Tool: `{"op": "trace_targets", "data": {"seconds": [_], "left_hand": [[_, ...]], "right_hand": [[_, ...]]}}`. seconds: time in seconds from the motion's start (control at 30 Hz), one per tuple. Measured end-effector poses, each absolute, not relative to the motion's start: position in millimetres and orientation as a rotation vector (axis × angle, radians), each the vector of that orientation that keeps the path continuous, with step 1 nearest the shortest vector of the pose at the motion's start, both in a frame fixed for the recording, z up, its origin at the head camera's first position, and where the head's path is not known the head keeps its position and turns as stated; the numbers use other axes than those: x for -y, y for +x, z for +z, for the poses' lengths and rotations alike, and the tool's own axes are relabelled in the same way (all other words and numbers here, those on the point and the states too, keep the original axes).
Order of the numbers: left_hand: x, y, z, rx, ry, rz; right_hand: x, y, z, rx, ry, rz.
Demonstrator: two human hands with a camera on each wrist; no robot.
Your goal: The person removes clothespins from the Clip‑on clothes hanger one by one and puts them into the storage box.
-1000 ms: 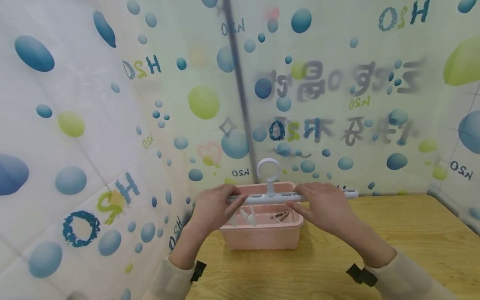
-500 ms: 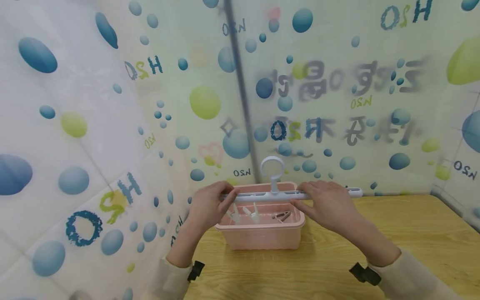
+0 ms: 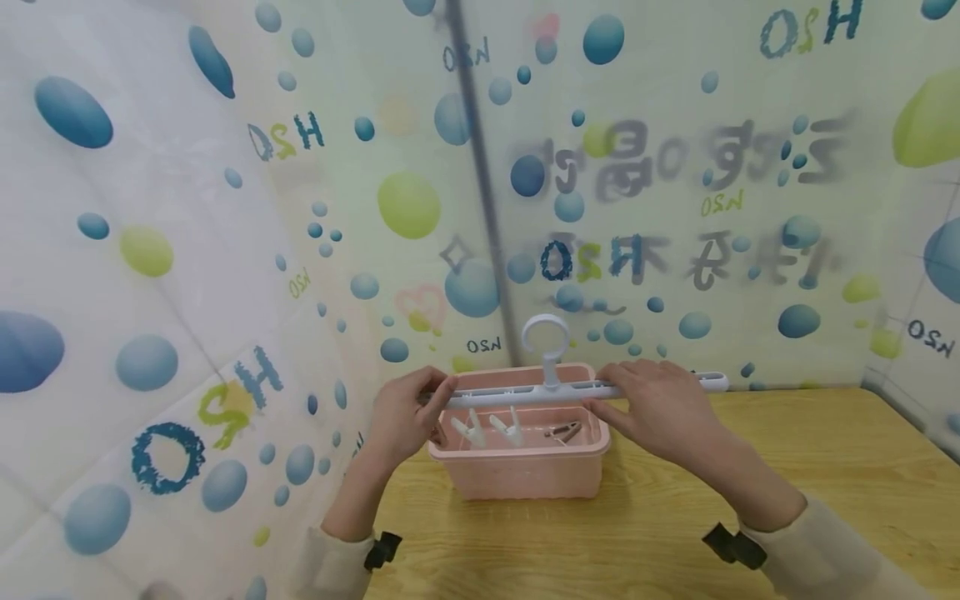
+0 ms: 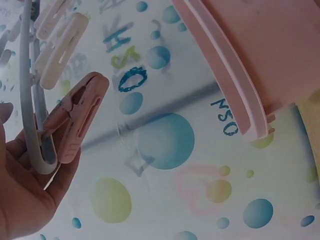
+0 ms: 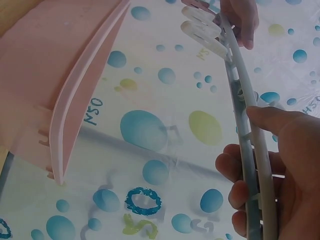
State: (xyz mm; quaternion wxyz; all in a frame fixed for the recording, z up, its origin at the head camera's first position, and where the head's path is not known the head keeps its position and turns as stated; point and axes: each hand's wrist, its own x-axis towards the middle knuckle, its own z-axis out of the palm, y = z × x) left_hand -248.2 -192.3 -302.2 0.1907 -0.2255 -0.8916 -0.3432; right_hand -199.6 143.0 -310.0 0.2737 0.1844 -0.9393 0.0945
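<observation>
A pale bluish-white clip hanger (image 3: 517, 396), a slotted bar with a round open hook on top, is held level over the pink basket (image 3: 517, 475). My left hand (image 3: 405, 414) pinches the bar's left end, where a pinkish-brown clip (image 4: 85, 117) hangs against the fingers. Two white clips (image 3: 506, 428) hang beside it, pointing down over the basket. My right hand (image 3: 660, 408) grips the bar right of the hook, thumb on the near side and fingers curled round the far side; the bar's right tip (image 3: 714, 382) sticks out past it.
Another brown clip (image 3: 564, 432) shows inside the basket at its right side. The basket stands on a wooden table (image 3: 750, 467), close to a back wall (image 3: 675, 208) covered in a bubble-print sheet. A similar wall (image 3: 187, 292) rises along the left.
My left hand has slid left along the bar to its end, uncovering the white clips and the pinkish-brown one. Hanger and right hand have shifted slightly right.
</observation>
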Motion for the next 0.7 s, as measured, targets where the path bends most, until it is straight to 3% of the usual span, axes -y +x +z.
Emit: {"op": "trace_targets", "data": {"seconds": [0.53, 0.7], "left_hand": [[209, -258, -314, 2.388, -0.540, -1.322], [214, -260, -318, 2.351, -0.637, -1.512]], "right_hand": [[-146, -199, -309, 2.501, 0.493, 0.251], [-146, -198, -308, 2.508, 0.490, 0.250]]}}
